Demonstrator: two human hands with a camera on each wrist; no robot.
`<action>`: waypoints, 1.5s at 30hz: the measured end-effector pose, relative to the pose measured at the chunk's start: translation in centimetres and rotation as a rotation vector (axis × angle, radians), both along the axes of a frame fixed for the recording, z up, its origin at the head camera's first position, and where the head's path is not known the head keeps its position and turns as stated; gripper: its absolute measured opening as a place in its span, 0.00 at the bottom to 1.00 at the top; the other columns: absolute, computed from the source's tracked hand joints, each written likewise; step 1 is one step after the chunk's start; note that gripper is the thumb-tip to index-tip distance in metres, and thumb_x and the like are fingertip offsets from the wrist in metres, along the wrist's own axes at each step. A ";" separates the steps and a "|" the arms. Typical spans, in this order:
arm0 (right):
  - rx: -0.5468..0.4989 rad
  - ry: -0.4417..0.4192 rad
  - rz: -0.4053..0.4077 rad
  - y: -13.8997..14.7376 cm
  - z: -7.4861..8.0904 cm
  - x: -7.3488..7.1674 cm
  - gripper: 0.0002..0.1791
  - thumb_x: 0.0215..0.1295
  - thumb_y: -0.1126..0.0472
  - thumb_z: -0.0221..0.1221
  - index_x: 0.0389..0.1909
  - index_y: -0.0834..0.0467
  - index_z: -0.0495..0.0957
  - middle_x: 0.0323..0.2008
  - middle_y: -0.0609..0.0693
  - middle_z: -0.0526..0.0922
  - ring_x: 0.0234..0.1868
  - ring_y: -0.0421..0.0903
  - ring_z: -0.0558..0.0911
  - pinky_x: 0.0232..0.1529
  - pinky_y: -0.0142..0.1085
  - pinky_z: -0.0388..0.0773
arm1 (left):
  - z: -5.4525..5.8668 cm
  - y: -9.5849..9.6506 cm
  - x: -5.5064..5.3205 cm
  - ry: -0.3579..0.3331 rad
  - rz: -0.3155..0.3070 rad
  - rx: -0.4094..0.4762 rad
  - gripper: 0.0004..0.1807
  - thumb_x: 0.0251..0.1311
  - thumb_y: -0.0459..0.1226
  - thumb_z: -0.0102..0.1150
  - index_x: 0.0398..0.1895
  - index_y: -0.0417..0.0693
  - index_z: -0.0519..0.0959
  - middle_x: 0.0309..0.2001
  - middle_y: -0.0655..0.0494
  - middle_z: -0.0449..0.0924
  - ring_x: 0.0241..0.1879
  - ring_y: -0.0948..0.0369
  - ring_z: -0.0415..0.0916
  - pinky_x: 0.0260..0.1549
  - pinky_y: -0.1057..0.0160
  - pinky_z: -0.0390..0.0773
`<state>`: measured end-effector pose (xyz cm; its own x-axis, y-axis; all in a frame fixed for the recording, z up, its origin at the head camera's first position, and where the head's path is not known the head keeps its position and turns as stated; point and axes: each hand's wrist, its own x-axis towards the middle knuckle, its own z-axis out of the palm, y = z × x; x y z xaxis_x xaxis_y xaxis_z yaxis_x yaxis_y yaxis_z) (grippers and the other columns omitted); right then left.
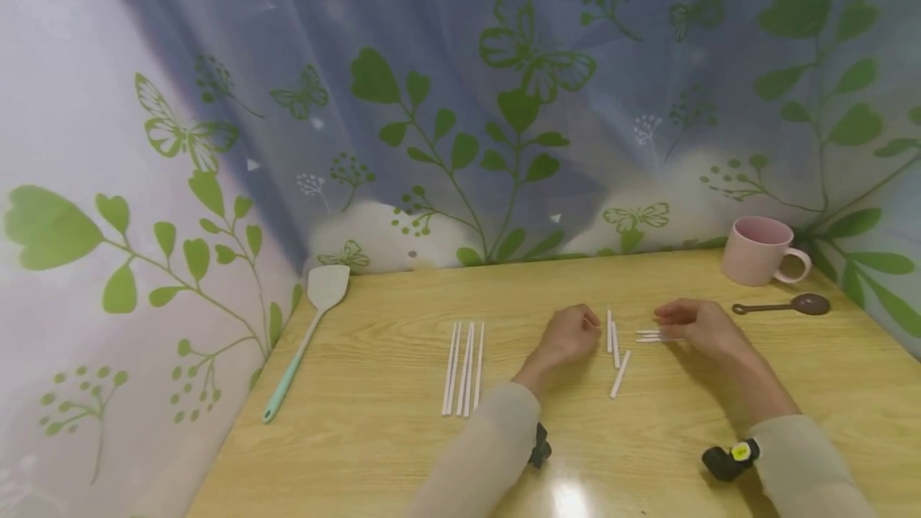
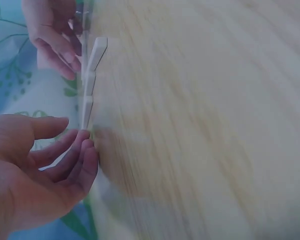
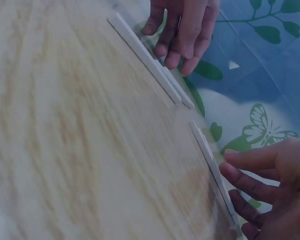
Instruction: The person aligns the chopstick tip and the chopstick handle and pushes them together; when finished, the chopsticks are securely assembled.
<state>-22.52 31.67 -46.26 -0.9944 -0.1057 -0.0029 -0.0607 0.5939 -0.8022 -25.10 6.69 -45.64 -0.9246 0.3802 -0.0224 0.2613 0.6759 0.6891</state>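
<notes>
My right hand [image 1: 708, 334] is relaxed, clamped on nothing, its fingers at the short white sticks [image 1: 650, 336] lying crosswise on the table [image 1: 324, 462]; I can't tell how firmly they touch. My left hand [image 1: 572, 334] is loose and empty, just beside three other short sticks [image 1: 615, 344] between my hands. Such thin pieces could skid or fan out if my fingertips push unevenly, and a careless left knuckle could knock its neighbours askew. My left sleeve [image 1: 485, 442], low beside the long sticks [image 1: 460, 370], might drag them if my elbow swings outward.
</notes>
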 end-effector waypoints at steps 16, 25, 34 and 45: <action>0.133 0.023 -0.015 0.6 -0.2 0.1 0.11 0.67 0.66 0.67 0.48 0.65 0.84 0.39 0.55 0.86 0.39 0.47 0.78 0.47 0.54 0.68 | 1.1 2.3 0.6 0.058 0.088 -0.276 0.09 0.65 0.40 0.71 0.44 0.49 0.84 0.40 0.61 0.83 0.34 0.65 0.76 0.36 0.65 0.80; 0.140 0.050 0.011 0.8 -0.4 0.2 0.09 0.65 0.67 0.67 0.45 0.65 0.84 0.35 0.52 0.82 0.39 0.47 0.76 0.46 0.52 0.64 | 1.5 1.2 0.6 0.115 0.105 -0.343 0.07 0.60 0.31 0.67 0.40 0.46 0.83 0.33 0.57 0.78 0.32 0.61 0.70 0.28 0.65 0.74; 0.211 0.067 0.004 0.6 -0.2 0.0 0.05 0.66 0.65 0.67 0.38 0.63 0.85 0.29 0.49 0.82 0.34 0.46 0.75 0.45 0.55 0.63 | 1.3 0.7 0.7 0.145 0.107 -0.344 0.08 0.60 0.31 0.67 0.41 0.46 0.84 0.33 0.57 0.83 0.29 0.63 0.74 0.27 0.66 0.76; 0.068 0.122 0.050 -0.3 1.7 0.2 0.10 0.79 0.65 0.56 0.48 0.69 0.78 0.41 0.61 0.86 0.42 0.49 0.83 0.39 0.39 0.79 | 2.3 -2.0 1.9 0.053 0.079 -0.128 0.05 0.62 0.30 0.64 0.38 0.45 0.86 0.29 0.57 0.83 0.19 0.64 0.69 0.16 0.67 0.70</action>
